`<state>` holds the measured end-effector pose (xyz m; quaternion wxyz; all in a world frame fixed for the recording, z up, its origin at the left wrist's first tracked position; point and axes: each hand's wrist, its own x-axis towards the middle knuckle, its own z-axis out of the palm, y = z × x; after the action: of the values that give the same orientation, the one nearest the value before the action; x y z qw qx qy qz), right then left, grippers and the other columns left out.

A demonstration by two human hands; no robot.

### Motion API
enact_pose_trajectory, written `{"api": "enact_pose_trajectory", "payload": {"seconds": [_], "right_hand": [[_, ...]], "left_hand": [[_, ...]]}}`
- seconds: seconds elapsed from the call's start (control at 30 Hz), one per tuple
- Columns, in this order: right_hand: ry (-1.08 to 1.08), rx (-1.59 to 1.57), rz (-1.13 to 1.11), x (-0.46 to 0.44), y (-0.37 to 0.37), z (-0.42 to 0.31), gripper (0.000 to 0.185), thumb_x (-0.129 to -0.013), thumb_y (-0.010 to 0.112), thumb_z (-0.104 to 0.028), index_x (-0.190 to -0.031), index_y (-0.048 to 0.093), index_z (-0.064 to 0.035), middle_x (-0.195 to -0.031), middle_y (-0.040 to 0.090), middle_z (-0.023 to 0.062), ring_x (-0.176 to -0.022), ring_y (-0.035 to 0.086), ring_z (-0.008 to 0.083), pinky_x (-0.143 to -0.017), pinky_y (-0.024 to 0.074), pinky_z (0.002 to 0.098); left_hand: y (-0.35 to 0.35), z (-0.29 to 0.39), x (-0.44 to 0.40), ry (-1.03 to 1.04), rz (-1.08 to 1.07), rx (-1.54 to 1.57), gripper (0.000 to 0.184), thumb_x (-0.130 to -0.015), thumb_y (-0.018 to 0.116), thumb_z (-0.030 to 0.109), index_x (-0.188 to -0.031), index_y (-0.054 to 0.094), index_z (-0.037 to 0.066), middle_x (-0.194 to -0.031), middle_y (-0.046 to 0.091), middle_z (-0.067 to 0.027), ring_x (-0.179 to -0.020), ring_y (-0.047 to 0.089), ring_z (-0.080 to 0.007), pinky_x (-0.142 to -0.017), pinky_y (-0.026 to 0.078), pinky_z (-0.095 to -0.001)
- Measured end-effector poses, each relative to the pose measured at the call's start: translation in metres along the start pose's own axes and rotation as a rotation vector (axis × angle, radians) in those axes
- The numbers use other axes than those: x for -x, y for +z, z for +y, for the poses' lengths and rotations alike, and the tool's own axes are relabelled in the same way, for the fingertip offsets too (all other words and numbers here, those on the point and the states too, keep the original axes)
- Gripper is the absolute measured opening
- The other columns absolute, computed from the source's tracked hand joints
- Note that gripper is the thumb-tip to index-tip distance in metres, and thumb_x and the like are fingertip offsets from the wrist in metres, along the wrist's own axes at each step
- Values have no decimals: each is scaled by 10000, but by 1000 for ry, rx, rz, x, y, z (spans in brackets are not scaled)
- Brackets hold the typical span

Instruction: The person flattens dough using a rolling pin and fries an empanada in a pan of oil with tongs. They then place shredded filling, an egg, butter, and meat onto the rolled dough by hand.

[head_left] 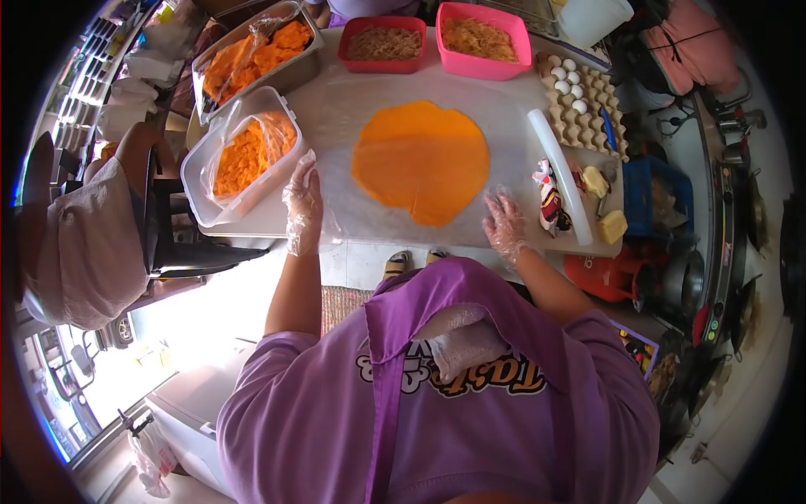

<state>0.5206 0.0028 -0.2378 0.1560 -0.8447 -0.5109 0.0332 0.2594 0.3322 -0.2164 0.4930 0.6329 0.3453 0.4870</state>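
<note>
A flat, roughly round sheet of orange dough (420, 164) lies in the middle of the table, with clear plastic sheeting (336, 109) around it. My left hand (304, 206), in a clear plastic glove, is at the left edge of the sheeting, beside a white tub (195, 181) of orange mash. Its fingers point away from me, stretched out, and I see nothing held in them. Near the dough's lower right edge, my gloved right hand (505, 223) rests with fingers spread on the sheeting. A white rolling pin (558, 172) lies to its right.
Behind the tub stands a metal tray (298, 80) of orange mash. Two pink containers (487, 71) of shredded filling line the far edge. At right are an egg carton (588, 109) with several eggs, a wrapper (550, 202) and yellow pieces (613, 227).
</note>
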Motion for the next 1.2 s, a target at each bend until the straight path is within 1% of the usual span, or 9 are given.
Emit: {"api": "enact_pose_trajectory", "payload": {"seconds": [0.13, 0.3, 0.37, 0.43, 0.5, 0.73, 0.8, 0.9, 1.2], "right_hand": [[32, 8, -35, 2, 0, -1, 539, -770, 604, -215, -1289, 472, -159, -1324, 419, 156, -1195, 420, 366, -983, 378, 470], [155, -167, -75, -1, 1, 10, 539, -762, 616, -189, -1279, 467, -153, -1322, 410, 157, -1214, 399, 362, -991, 363, 482], [189, -147, 295, -7, -2, 11, 535, -743, 640, -174, -1253, 482, -148, -1306, 409, 164, -1218, 390, 355, -1004, 337, 494], [258, 3, 211, -22, -17, 9, 524, -748, 631, -154, -1251, 485, -157, -1299, 407, 168, -1215, 389, 353, -1003, 330, 496], [325, 148, 123, -41, -33, 9, 516, -752, 623, -133, -1249, 488, -165, -1292, 405, 173, -1212, 388, 352, -1002, 324, 498], [0, 140, 18, -111, -43, 46, 224, -804, 586, -116, -1012, 655, -162, -1120, 574, 48, -1074, 519, 255, -899, 416, 433], [-136, -126, 197, -121, -46, 46, 144, -841, 571, -144, -954, 648, -98, -802, 631, 56, -773, 612, 201, -719, 487, 338], [312, -671, -157, -139, -83, 21, 140, -877, 554, -162, -928, 619, -49, -746, 592, 46, -676, 561, 143, -646, 474, 285], [342, -1160, -291, -164, -144, -62, 134, -896, 571, -138, -893, 599, -7, -690, 514, 3, -584, 455, 68, -519, 387, 196]], "left_hand": [[26, 9, -15, 133, -46, -266, 149, -919, 528, 44, -1037, 602, -7, -1054, 642, -91, -987, 585, -142, -905, 427, -270], [35, 1, -26, 68, 10, -38, 150, -931, 513, 55, -1049, 593, 8, -1063, 633, -103, -985, 585, -146, -895, 441, -270], [34, 4, -27, 75, -8, -99, 151, -930, 510, 45, -1051, 594, 17, -1028, 638, -93, -954, 594, -150, -906, 439, -271], [30, -9, -35, 47, -37, -102, 151, -932, 500, 41, -1042, 591, -9, -1089, 609, -116, -1021, 570, -165, -957, 419, -279], [24, -39, -44, -132, -14, 324, 163, -929, 466, 6, -1033, 582, -44, -1177, 560, -154, -1138, 513, -199, -1012, 393, -303], [25, -5, -41, -71, -226, 610, 477, -853, 555, 66, -1291, 408, -53, -1330, 436, -201, -1281, 385, -301, -1085, 301, -355], [28, 24, -39, -45, -270, -545, 691, -811, 615, 128, -1373, 262, -64, -1408, 316, -244, -1331, 284, -360, -1101, 252, -365], [42, 50, -1, 29, -171, -696, 770, -792, 635, 142, -1386, 197, -76, -1437, 234, -273, -1339, 240, -392, -1098, 241, -360], [38, 39, 95, 24, -317, -819, 948, -787, 631, 196, -1349, -36, -176, -1453, -7, -329, -1369, 12, -446, -1123, 150, -428]]}}
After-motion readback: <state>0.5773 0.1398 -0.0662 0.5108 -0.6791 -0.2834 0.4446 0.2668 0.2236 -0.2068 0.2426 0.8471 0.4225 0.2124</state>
